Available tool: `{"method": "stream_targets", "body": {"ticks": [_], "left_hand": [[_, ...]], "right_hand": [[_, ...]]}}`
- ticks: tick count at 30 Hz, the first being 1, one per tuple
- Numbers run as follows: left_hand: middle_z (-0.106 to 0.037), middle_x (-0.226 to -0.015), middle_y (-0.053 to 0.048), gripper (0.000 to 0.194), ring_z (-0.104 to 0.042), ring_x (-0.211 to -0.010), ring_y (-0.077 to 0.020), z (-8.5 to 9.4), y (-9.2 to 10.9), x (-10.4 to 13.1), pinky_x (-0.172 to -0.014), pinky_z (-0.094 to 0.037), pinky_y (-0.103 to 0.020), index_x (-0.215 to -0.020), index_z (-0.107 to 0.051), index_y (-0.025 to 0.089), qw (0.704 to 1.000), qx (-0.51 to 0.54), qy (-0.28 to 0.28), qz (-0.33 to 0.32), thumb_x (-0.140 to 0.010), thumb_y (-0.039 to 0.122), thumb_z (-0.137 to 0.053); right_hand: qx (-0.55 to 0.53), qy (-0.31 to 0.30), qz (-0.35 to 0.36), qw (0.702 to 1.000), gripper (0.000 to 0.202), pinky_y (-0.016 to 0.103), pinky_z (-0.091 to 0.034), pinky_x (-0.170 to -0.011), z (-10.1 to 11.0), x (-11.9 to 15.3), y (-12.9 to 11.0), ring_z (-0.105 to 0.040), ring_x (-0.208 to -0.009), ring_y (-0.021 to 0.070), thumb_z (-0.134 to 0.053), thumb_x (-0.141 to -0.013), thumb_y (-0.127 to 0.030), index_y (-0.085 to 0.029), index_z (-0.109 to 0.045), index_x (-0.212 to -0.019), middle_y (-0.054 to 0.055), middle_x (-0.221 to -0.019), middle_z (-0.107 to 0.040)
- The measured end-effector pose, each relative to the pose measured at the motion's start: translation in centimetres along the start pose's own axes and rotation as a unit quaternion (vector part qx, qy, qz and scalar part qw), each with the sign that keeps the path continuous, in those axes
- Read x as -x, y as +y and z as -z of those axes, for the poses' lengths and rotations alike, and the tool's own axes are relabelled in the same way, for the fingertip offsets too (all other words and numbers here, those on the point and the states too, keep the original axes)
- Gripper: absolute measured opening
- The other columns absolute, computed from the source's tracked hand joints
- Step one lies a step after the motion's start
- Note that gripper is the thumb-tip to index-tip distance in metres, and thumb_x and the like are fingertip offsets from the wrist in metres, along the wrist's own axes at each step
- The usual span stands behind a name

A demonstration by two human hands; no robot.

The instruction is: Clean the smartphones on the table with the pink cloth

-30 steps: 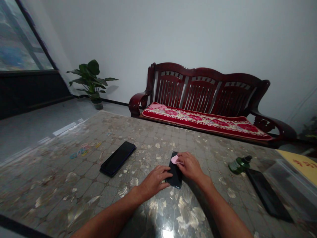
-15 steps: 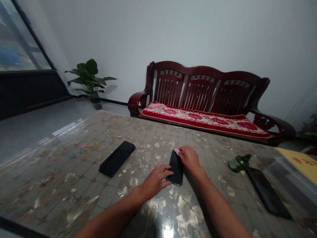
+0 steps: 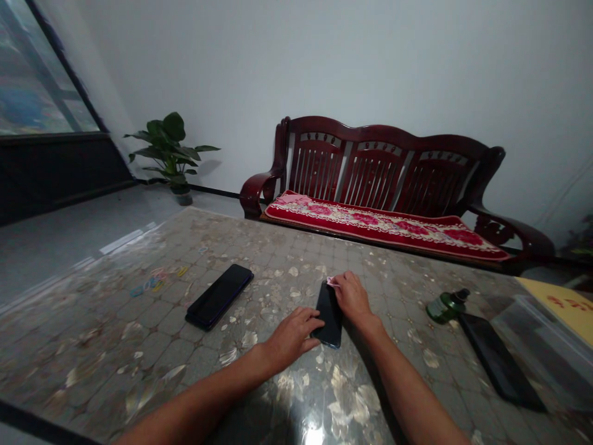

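Observation:
A dark phone (image 3: 330,318) lies flat on the patterned table (image 3: 180,377), its long side pointing away from me. My left hand (image 3: 294,334) rests at its left edge, fingers apart, fingertips on the screen. At the far right corner of the phone, my right hand (image 3: 351,296) pinches a small pinkish-white cloth (image 3: 332,282) against the glass. To the left lies another dark phone (image 3: 219,296), seemingly stacked on one more.
Colourful bands (image 3: 155,281) lie at the left. On the right are a green bottle (image 3: 445,306), a long black object (image 3: 501,361), a clear box (image 3: 546,346) and a yellow sheet (image 3: 560,303). A wooden bench (image 3: 375,167) stands behind the table.
My right hand and the cloth have shifted slightly up and left at the phone's far end. My left hand has stayed nearly still.

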State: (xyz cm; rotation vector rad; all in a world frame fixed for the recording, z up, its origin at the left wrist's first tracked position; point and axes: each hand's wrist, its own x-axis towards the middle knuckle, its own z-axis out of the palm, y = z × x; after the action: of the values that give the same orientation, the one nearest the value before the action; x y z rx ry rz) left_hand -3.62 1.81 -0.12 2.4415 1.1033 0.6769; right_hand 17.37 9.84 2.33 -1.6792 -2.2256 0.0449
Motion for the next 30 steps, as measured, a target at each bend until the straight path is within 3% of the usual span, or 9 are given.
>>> {"method": "stream_targets", "body": {"ticks": [7, 14, 20, 26, 30], "left_hand": [[-0.063, -0.127, -0.013, 0.044, -0.059, -0.118, -0.0286, -0.4, 0.0, -0.1, -0.102, -0.05, -0.044, -0.12, -0.066, 0.018, 1.0, -0.006, 0.017, -0.006, -0.078, 0.019, -0.082], [-0.063, -0.125, -0.011, 0.043, -0.059, -0.117, -0.028, -0.9, -0.2, 0.1, -0.1, -0.052, -0.045, -0.118, -0.065, 0.021, 0.999, 0.007, 0.042, -0.01, -0.078, 0.019, -0.082], [-0.063, -0.122, -0.01, 0.04, -0.06, -0.114, -0.0267, -0.9, -0.3, 0.0, -0.097, -0.052, -0.044, -0.118, -0.064, 0.022, 0.998, 0.011, 0.056, -0.026, -0.081, 0.02, -0.079], [-0.062, -0.124, -0.01, 0.042, -0.058, -0.116, -0.0268, -1.0, -0.3, 0.0, -0.099, -0.051, -0.043, -0.119, -0.064, 0.021, 0.998, 0.015, 0.056, -0.02, -0.079, 0.019, -0.08], [-0.063, -0.123, -0.01, 0.042, -0.058, -0.115, -0.0265, -1.0, -0.2, 0.0, -0.099, -0.051, -0.043, -0.119, -0.064, 0.021, 0.998, 0.018, 0.055, -0.02, -0.08, 0.02, -0.08]], "right_hand": [[-0.036, -0.03, 0.057, 0.997, 0.03, 0.027, -0.044, -0.086, -0.2, 0.9, -0.7, -0.058, -0.099, 0.0206, -0.048, -0.092, -0.007, -0.022, -0.072, -0.103, 0.008, -0.1, -0.066], [-0.007, -0.034, 0.016, 0.999, 0.029, 0.03, -0.044, -0.092, -0.1, -0.6, -1.0, -0.058, -0.104, 0.0226, -0.046, -0.094, -0.009, -0.018, -0.07, -0.109, 0.011, -0.105, -0.067], [-0.037, -0.083, 0.068, 0.994, 0.029, 0.026, -0.043, -0.092, 0.2, -0.2, -1.6, -0.059, -0.104, 0.0198, -0.049, -0.092, -0.007, -0.019, -0.071, -0.107, 0.009, -0.105, -0.067], [-0.012, -0.044, 0.024, 0.999, 0.029, 0.028, -0.043, -0.092, 0.2, -0.8, -0.9, -0.058, -0.104, 0.0217, -0.047, -0.093, -0.007, -0.018, -0.071, -0.107, 0.01, -0.104, -0.066], [-0.048, -0.064, 0.086, 0.993, 0.028, 0.027, -0.043, -0.09, 0.0, -0.2, -0.8, -0.058, -0.102, 0.0199, -0.048, -0.092, -0.007, -0.019, -0.071, -0.104, 0.008, -0.102, -0.066]]}}
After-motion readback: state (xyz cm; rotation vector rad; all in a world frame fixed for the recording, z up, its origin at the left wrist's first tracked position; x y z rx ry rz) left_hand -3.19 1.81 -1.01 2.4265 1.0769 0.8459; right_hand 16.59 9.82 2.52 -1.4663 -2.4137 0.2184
